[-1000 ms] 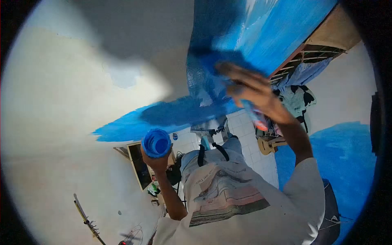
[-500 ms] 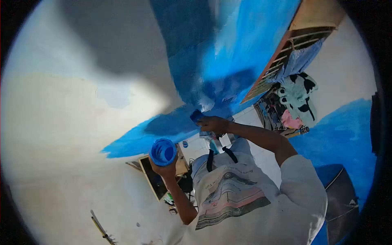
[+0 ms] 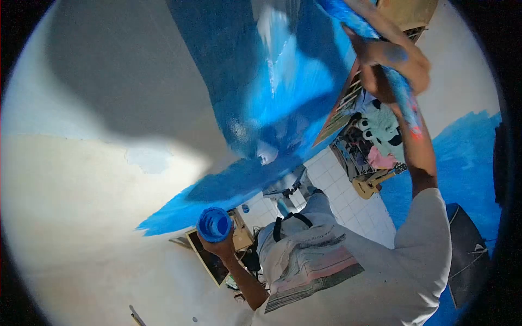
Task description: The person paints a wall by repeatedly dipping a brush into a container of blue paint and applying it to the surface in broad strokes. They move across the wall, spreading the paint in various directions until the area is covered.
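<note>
My left hand (image 3: 222,248) is closed around a paint-smeared blue cup (image 3: 204,228), held upright with its opening toward me; blue paint coats its inside. Up at the top right, my right hand (image 3: 399,60) grips the handle of a paintbrush (image 3: 403,98) streaked with blue and a little red. The brush's far end runs up to the top edge, so its bristles are not clearly visible. A blue smear marks the back of this hand. In front of me is a wall (image 3: 288,103) with wet-looking blue paint beside an unpainted pale area.
A barred window frame (image 3: 342,103) stands to the right of the blue paint. Beneath it are a rack (image 3: 348,155), a mint-green cloth with black patches (image 3: 385,127) and a small guitar (image 3: 367,187). A wooden cabinet (image 3: 209,258) sits below the cup.
My right hand has lifted from low on the wall to the upper right, close to the camera, bringing the brush with it. The cup has shifted slightly downward in view.
</note>
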A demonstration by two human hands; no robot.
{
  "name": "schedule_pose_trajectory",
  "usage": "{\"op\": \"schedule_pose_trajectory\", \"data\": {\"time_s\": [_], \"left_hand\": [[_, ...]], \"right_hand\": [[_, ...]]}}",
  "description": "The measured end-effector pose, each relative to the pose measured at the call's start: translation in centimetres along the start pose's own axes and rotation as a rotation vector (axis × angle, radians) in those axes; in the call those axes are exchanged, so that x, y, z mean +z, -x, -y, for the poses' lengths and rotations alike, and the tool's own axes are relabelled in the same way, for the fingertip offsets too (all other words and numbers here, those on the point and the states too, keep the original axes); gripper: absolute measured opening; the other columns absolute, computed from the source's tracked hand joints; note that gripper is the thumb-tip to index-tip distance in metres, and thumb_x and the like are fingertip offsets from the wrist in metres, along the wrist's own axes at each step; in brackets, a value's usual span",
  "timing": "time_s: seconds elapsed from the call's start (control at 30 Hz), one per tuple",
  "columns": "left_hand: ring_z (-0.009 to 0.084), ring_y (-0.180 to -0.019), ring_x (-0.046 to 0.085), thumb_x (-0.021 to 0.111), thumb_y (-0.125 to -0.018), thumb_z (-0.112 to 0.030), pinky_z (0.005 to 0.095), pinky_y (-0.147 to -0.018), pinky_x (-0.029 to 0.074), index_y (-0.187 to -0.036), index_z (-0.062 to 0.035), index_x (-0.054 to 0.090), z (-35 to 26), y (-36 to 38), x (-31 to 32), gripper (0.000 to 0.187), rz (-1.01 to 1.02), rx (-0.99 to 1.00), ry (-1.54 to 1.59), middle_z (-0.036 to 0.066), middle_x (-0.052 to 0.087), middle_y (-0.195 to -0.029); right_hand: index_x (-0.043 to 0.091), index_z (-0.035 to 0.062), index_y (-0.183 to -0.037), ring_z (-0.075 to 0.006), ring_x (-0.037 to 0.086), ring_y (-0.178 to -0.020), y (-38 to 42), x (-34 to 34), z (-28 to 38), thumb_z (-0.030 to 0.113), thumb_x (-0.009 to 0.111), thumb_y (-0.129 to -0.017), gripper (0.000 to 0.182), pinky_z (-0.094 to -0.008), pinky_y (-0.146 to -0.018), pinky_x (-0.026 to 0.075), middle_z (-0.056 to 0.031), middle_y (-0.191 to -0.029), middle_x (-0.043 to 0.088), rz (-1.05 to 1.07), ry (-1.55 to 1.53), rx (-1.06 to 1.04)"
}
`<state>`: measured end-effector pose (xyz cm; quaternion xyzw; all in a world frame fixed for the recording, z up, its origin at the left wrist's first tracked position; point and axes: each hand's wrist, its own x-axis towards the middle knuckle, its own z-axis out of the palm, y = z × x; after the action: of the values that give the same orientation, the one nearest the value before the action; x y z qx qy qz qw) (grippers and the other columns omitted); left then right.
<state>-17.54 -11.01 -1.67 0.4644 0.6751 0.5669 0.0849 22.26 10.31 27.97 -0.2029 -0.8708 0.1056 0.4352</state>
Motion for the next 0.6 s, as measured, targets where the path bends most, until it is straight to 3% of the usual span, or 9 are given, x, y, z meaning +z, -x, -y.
{"op": "schedule_pose_trajectory", "data": {"time_s": [0.1, 0.17, 0.23, 0.27, 0.33, 0.37, 0.43, 0.53, 0.6], "left_hand": [[0.0273, -0.109, 0.057, 0.094, -0.051, -0.018, 0.0410, -0.096, 0.046, -0.128, 0.0030, 0.048, -0.7, -0.2, 1.0, 0.092, 0.046, 0.038, -0.049, 0.015, 0.058, -0.119], [0.0268, -0.108, 0.057, 0.093, -0.052, -0.018, 0.0415, -0.096, 0.046, -0.128, 0.0009, 0.048, -0.9, -0.6, 2.0, 0.090, 0.060, 0.018, 0.031, 0.014, 0.058, -0.119], [0.0264, -0.108, 0.057, 0.092, -0.054, -0.019, 0.0421, -0.096, 0.047, -0.129, -0.0019, 0.047, -0.8, -0.7, 2.3, 0.089, 0.063, 0.046, -0.024, 0.013, 0.058, -0.120], [0.0264, -0.108, 0.057, 0.092, -0.054, -0.019, 0.0421, -0.096, 0.047, -0.129, -0.0019, 0.047, -0.6, -0.7, 2.7, 0.089, 0.056, 0.050, -0.018, 0.013, 0.058, -0.120], [0.0265, -0.109, 0.057, 0.093, -0.052, -0.020, 0.0423, -0.096, 0.047, -0.129, -0.0015, 0.047, -0.6, -0.9, 3.0, 0.091, 0.114, 0.007, 0.085, 0.013, 0.058, -0.120], [0.0265, -0.109, 0.057, 0.093, -0.052, -0.020, 0.0423, -0.096, 0.047, -0.129, -0.0015, 0.047, -1.0, -0.9, 2.9, 0.091, 0.116, 0.014, 0.077, 0.013, 0.058, -0.120], [0.0269, -0.109, 0.057, 0.094, -0.051, -0.020, 0.0427, -0.097, 0.046, -0.129, -0.0003, 0.046, -1.9, -1.1, 3.0, 0.093, 0.085, 0.062, 0.024, 0.014, 0.058, -0.121], [0.0279, -0.110, 0.057, 0.094, -0.051, -0.021, 0.0433, -0.099, 0.044, -0.129, 0.0011, 0.046, -1.3, -1.4, 3.1, 0.094, 0.127, 0.048, 0.074, 0.015, 0.058, -0.121], [0.0276, -0.110, 0.057, 0.094, -0.051, -0.020, 0.0428, -0.099, 0.044, -0.128, 0.0010, 0.047, -3.2, -1.6, 2.9, 0.092, 0.166, 0.037, 0.077, 0.014, 0.058, -0.121]], "right_hand": [[0.061, -0.0004, -0.091, -0.0242, 0.067, -0.064, 2.4, 3.3, -2.0, 0.002, 0.059, -0.086, 0.006, -0.0247, -0.058, 0.055, -0.0290, -0.125, 0.055, -0.173, -0.159, 0.147], [0.059, -0.0004, -0.087, -0.0308, 0.066, -0.104, 7.8, 9.4, -5.0, 0.000, 0.064, -0.082, 0.007, -0.0361, -0.084, 0.054, -0.0299, -0.124, 0.056, -0.188, 0.165, -0.180], [0.059, 0.0052, -0.080, -0.0226, 0.069, -0.083, 15.7, 18.2, -6.1, -0.001, 0.066, -0.083, 0.009, -0.0279, -0.069, 0.054, -0.0243, -0.114, 0.064, -0.227, -0.003, 0.375], [0.060, 0.0082, -0.079, -0.0168, 0.065, -0.065, 20.8, 25.4, -9.3, 0.002, 0.071, -0.080, 0.013, -0.0239, -0.060, 0.050, -0.0202, -0.105, 0.068, -0.402, -0.337, 0.473], [0.057, 0.0081, -0.076, -0.0134, 0.063, -0.061, 22.4, 29.5, -7.5, 0.004, 0.075, -0.078, 0.018, -0.0236, -0.057, 0.049, -0.0191, -0.105, 0.069, -0.598, 0.133, 0.342], [0.057, 0.0081, -0.076, -0.0134, 0.063, -0.061, 21.4, 29.4, -5.3, 0.004, 0.075, -0.078, 0.018, -0.0236, -0.057, 0.049, -0.0191, -0.105, 0.069, -0.607, 0.127, 0.344], [0.051, 0.0033, -0.074, -0.0162, 0.060, -0.063, 16.3, 24.8, 1.0, 0.006, 0.074, -0.082, 0.024, -0.0269, -0.070, 0.050, -0.0124, -0.070, 0.061, -0.727, 0.088, 0.557], [0.045, 0.0058, -0.069, -0.0152, 0.055, -0.057, 9.8, 18.4, 3.2, 0.006, 0.074, -0.081, 0.032, -0.0263, -0.066, 0.048, -0.0071, -0.063, 0.054, -0.914, 0.296, 0.418], [0.046, 0.0058, -0.068, -0.0148, 0.062, -0.056, 6.0, 14.0, 4.4, -0.002, 0.075, -0.077, 0.031, -0.0255, -0.050, 0.046, -0.0138, -0.074, 0.068, -0.922, 0.390, 0.411]]}}
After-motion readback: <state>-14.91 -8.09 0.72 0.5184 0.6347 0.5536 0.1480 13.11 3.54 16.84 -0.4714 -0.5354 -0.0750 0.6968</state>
